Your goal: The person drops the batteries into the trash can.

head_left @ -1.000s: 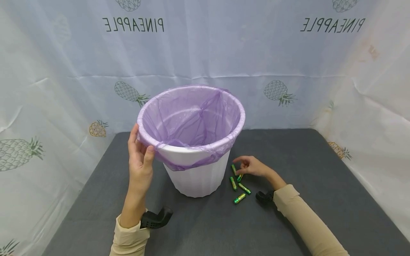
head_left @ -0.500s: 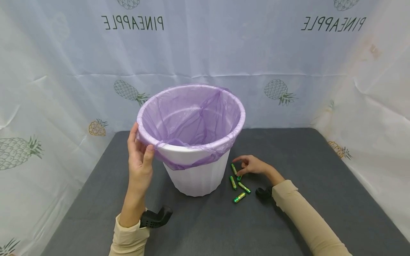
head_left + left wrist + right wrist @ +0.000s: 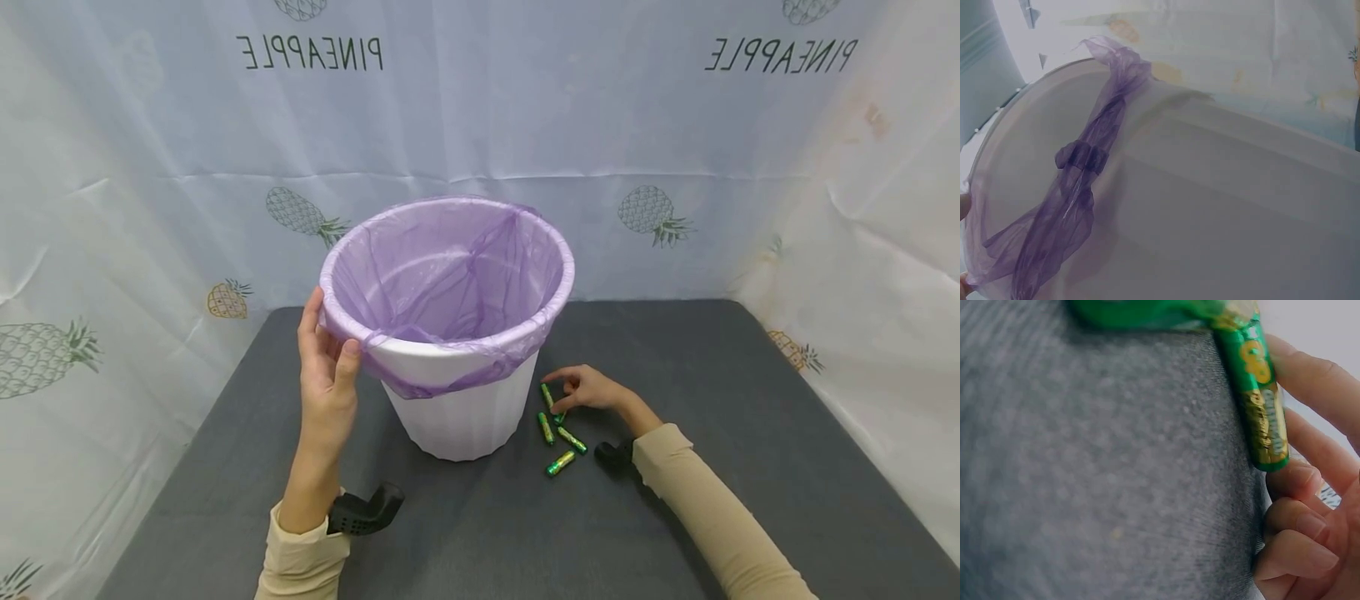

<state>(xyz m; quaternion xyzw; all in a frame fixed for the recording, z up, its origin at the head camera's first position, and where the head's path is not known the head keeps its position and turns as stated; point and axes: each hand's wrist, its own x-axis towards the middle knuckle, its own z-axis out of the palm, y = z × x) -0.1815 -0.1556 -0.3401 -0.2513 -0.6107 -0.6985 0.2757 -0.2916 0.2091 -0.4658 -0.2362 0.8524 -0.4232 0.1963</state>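
A white trash can (image 3: 457,421) stands mid-table, lined with a thin purple bag (image 3: 442,283) folded over its rim. My left hand (image 3: 327,375) holds the can's left side at the rim, thumb in front and fingers reaching back. The left wrist view shows the can's wall and a bunched, knotted strip of the bag (image 3: 1085,156). Right of the can, my right hand (image 3: 592,389) bends over several green-and-gold batteries. Its index finger and thumb straddle one battery (image 3: 547,396); whether they grip it I cannot tell. Another battery (image 3: 1257,394) hides those fingertips in the right wrist view.
Closer to me lie loose batteries (image 3: 561,463) on the dark grey table (image 3: 480,533). A pale curtain (image 3: 480,108) printed with pineapples hangs behind and at both sides. Black camera mounts (image 3: 367,510) sit on both wrists.
My right thumb has shifted slightly left, toward the far battery, and covers more of the one beneath it. The left hand and the trash can stay put.
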